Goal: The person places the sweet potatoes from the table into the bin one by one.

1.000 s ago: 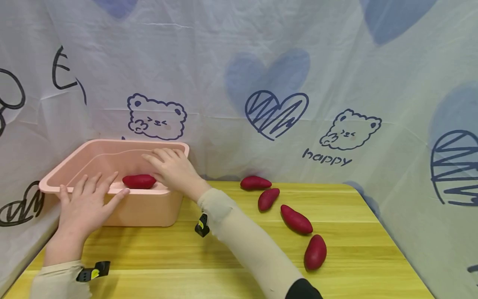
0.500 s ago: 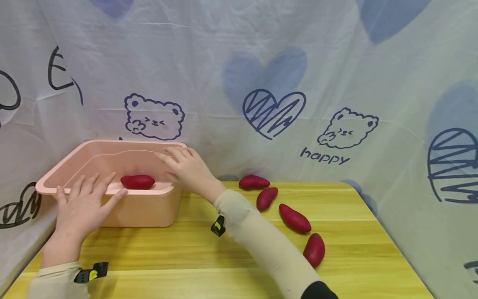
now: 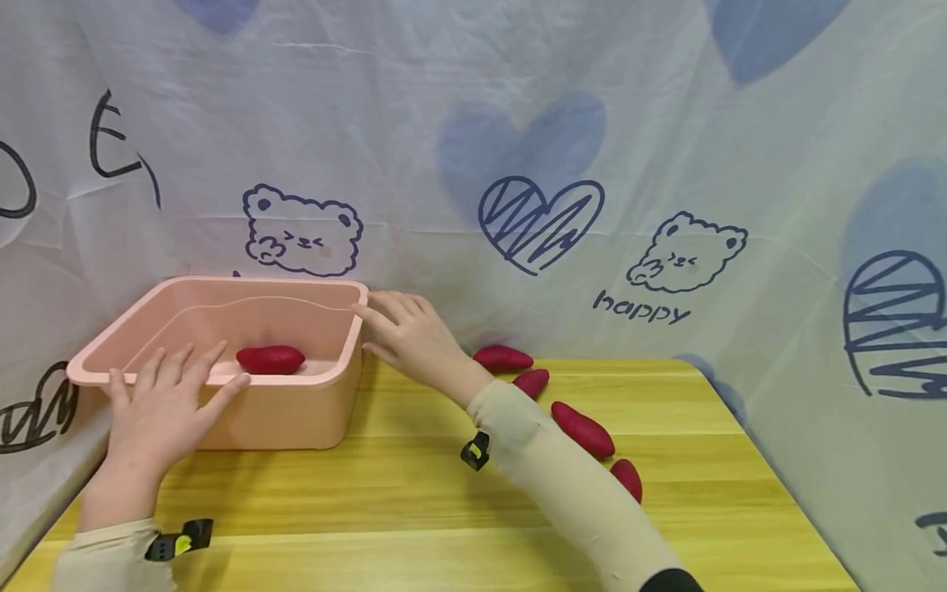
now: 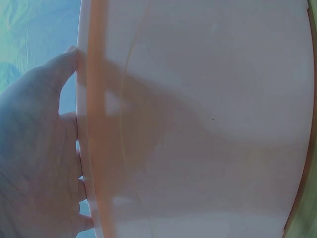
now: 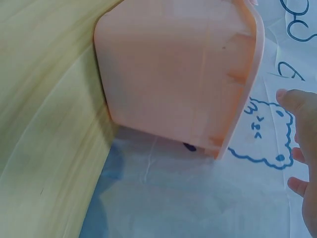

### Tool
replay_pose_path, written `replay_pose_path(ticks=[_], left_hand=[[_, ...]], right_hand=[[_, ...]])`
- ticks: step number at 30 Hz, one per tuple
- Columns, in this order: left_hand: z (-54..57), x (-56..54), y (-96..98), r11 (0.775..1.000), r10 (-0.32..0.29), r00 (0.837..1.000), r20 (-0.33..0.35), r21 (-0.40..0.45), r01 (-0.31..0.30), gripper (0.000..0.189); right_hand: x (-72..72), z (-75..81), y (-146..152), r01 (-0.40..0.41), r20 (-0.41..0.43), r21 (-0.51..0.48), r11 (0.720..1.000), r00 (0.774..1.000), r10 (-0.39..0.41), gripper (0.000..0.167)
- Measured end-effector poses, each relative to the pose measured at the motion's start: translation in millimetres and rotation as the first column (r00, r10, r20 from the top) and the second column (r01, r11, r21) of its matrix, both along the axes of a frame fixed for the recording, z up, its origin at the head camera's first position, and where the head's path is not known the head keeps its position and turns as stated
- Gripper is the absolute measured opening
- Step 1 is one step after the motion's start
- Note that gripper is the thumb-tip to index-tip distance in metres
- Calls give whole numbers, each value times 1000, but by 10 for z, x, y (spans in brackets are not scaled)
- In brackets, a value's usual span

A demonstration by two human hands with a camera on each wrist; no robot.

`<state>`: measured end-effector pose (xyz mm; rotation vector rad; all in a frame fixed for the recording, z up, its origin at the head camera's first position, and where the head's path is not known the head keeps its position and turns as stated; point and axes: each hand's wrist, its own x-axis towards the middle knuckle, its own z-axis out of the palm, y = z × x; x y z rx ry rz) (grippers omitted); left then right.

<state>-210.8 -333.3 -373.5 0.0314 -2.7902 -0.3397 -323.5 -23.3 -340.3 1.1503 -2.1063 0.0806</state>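
Observation:
A pink plastic bin (image 3: 284, 413) stands at the left of the table with one dark red sweet potato (image 3: 270, 359) lying inside on its floor. My left hand (image 3: 159, 419) rests at the bin's near rim with fingers spread and straight; in the left wrist view its fingertips meet the rim (image 4: 84, 99). Just past the bin's right rim, my right hand (image 3: 418, 339) hovers with loose fingers and holds nothing. The right wrist view has this hand (image 5: 306, 134) apart from the bin's side wall (image 5: 163, 74).
Several more sweet potatoes lie in a curved row on the right of the wooden table (image 3: 414, 526): one by the back edge (image 3: 503, 358), another (image 3: 583, 429) farther forward. The right forearm partly covers the nearest one (image 3: 628, 478). A printed white cloth (image 3: 429, 164) hangs behind.
My right hand has drawn back to the right, from over the bin to outside its right rim. The left hand and the sweet potato in the bin have stayed in place.

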Motion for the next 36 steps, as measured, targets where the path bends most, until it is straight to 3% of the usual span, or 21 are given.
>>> replay_pose_path(ticks=[8, 19, 28, 36], left_hand=[[12, 0, 1, 1000, 2, 1000, 8, -1, -2, 75], [18, 16, 4, 1000, 0, 1000, 18, 1, 0, 76], [32, 17, 28, 1000, 2, 1000, 11, 6, -2, 75], [23, 17, 25, 1000, 4, 1000, 11, 2, -4, 76]], right_hand=[[81, 43, 280, -16, 29, -16, 1000, 999, 16, 49], [213, 94, 593, -44, -5, -11, 999, 999, 44, 50], [296, 93, 895, -54, -47, -23, 998, 997, 53, 54], [340, 48, 1182, -60, -24, -61, 996, 998, 59, 56]])
